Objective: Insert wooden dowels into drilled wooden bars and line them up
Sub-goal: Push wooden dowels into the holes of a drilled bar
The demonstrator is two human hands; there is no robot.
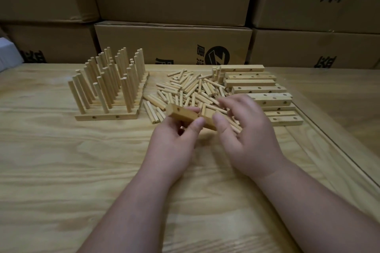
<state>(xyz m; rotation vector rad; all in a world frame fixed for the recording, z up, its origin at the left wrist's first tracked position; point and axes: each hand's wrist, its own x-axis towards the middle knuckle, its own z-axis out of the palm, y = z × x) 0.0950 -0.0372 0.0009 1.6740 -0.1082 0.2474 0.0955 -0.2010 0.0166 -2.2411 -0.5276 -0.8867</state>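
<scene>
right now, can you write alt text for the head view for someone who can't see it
The left hand grips a short drilled wooden bar above a pale wooden table while the right hand reaches into a loose pile of short wooden dowels. Finished bars with upright dowels stand left, empty drilled bars right, cardboard boxes behind.

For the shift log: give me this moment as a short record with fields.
left hand: grips a drilled bar, raised off the table
right hand: fingers curled at the bar's right end; whether it holds a dowel cannot be told
loose dowels: heaped beyond the hands
finished bars: lined up on the left, dowels upright
empty bars: stacked on the right
table: pale wood
backdrop: cardboard boxes
</scene>
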